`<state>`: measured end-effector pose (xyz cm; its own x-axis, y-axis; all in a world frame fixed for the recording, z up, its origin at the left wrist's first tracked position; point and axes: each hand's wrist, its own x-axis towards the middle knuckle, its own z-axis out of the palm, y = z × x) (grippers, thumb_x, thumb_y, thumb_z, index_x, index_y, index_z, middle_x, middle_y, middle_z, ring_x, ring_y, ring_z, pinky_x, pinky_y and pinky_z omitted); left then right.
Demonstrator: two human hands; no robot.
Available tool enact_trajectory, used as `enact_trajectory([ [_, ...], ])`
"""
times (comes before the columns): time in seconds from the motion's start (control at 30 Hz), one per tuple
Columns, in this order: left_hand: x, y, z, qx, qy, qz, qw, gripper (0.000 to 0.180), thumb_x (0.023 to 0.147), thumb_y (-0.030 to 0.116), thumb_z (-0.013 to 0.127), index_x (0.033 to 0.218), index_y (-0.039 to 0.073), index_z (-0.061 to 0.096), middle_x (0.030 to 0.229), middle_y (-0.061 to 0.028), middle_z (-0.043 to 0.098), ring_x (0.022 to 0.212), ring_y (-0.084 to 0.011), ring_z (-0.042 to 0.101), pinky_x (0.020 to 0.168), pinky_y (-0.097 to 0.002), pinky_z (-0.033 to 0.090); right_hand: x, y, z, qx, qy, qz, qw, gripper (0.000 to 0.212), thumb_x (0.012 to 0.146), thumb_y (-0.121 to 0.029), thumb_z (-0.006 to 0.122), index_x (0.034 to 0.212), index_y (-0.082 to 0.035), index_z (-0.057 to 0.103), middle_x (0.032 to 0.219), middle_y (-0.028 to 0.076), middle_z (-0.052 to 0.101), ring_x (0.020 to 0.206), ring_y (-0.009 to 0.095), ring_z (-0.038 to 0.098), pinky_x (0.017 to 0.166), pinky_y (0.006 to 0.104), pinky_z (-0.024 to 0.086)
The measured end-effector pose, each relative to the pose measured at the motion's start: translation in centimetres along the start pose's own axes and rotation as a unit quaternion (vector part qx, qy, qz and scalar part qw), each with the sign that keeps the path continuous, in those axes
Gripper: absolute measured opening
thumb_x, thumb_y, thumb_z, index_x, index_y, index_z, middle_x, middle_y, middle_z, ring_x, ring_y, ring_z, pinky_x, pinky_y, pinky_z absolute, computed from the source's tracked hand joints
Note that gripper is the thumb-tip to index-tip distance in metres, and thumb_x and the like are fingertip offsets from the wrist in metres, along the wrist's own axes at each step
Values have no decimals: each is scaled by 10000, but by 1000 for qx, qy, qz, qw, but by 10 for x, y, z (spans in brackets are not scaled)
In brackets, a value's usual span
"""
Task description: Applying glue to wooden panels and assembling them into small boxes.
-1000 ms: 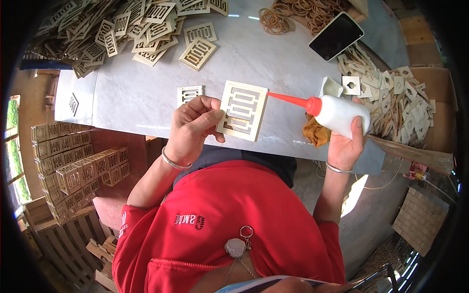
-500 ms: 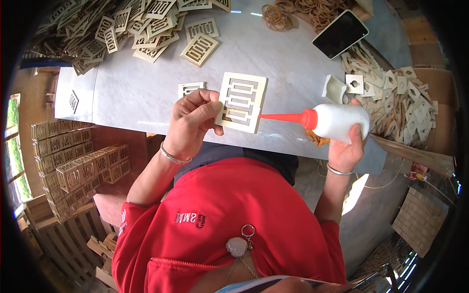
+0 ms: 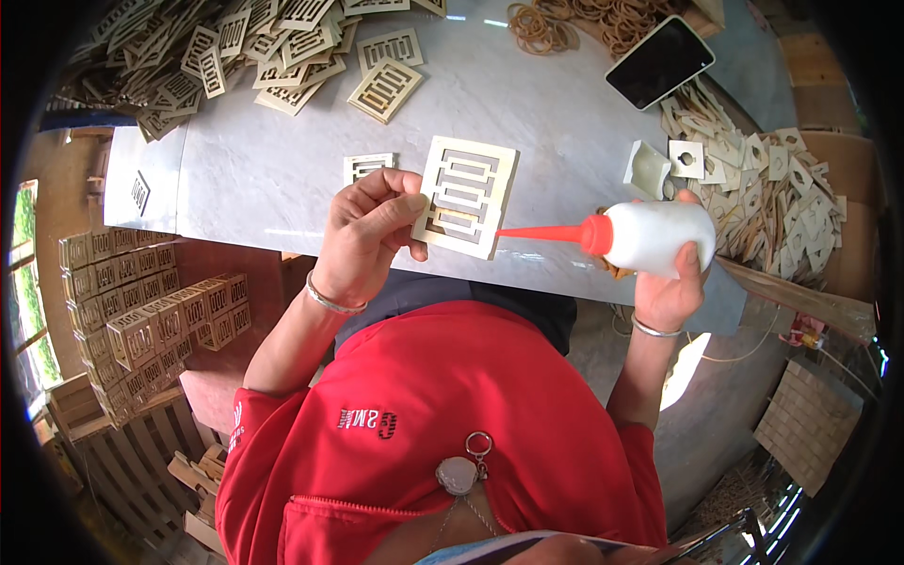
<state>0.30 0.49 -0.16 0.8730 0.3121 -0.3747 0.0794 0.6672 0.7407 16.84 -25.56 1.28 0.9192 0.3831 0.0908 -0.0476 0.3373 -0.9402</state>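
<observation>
The left hand pinches a slotted wooden panel by its left edge, thumb on the front, holding it up over the tabletop. The right hand curls around a white squeeze bottle; its red nozzle points left to the panel's lower right edge, contact unclear. Beyond the left hand lie heaped slotted panels; beyond the right, a phone and small pale squares.

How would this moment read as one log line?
left hand: pinching slotted wooden panel | right hand: gripping white squeeze bottle | red nozzle: at panel's right edge
</observation>
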Motion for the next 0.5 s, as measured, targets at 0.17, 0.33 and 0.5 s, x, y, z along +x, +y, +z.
enact_trajectory([
  [0.17, -4, 0, 0, 5, -11, -2, 1000, 78, 887, 40, 558, 940, -13, 579, 818, -70, 610, 651, -116, 588, 519, -246, 508, 8, 4, -9, -11, 43, -20, 999, 621, 824, -285, 655, 1279, 72, 429, 1202, 160, 522, 1067, 302, 553, 964, 427, 424],
  [0.33, -7, 0, -3, 6, -20, -2, 1000, 82, 884, 37, 560, 941, -17, 582, 806, -69, 610, 651, -119, 589, 519, -246, 507, 14, 8, -10, 7, 53, -16, 998, 615, 845, -294, 632, 1303, 55, 413, 1207, 152, 521, 1124, 275, 519, 986, 419, 406],
  [0.5, -10, 2, -26, 23, 53, 42, 997, 93, 886, 51, 557, 946, -12, 591, 808, -60, 616, 668, -115, 590, 578, -256, 514, 13, 15, -15, 106, 68, 16, 992, 605, 875, -322, 601, 1317, 35, 393, 1258, 149, 506, 1174, 290, 496, 1010, 446, 393],
])
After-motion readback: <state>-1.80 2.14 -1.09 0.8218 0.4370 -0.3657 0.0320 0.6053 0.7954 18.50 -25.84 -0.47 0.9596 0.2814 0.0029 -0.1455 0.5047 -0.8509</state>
